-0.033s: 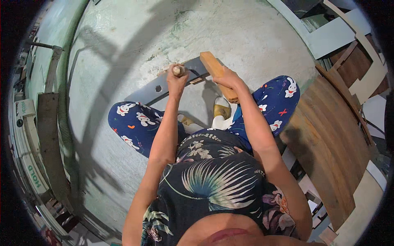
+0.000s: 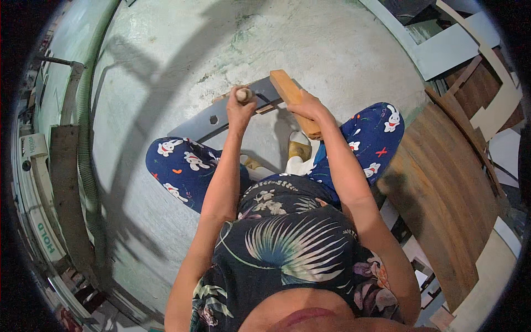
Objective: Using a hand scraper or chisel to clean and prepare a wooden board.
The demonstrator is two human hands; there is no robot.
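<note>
My left hand (image 2: 241, 112) is wrapped round an upright tool with a round wooden handle (image 2: 243, 96); its lower end is hidden by the hand. Beneath it, a long grey panel (image 2: 191, 126) with a dark hole and a slot-like cutout slants across the floor in front of my feet. My right hand (image 2: 310, 107) grips a thick orange-brown wooden block (image 2: 285, 87), which lies tilted over the panel's right end. Small pale wood strips (image 2: 265, 109) show under the panel's edge.
My bent knees flank the panel, with my sandalled feet (image 2: 299, 146) between them. On the left run a ribbed green hose (image 2: 84, 133) and a machine frame (image 2: 67, 188). Brown boards (image 2: 442, 193) and white panel offcuts (image 2: 451, 52) are piled at the right.
My left hand and the tool handle have shifted very slightly to the right. My right hand and the wooden block look almost unmoved.
</note>
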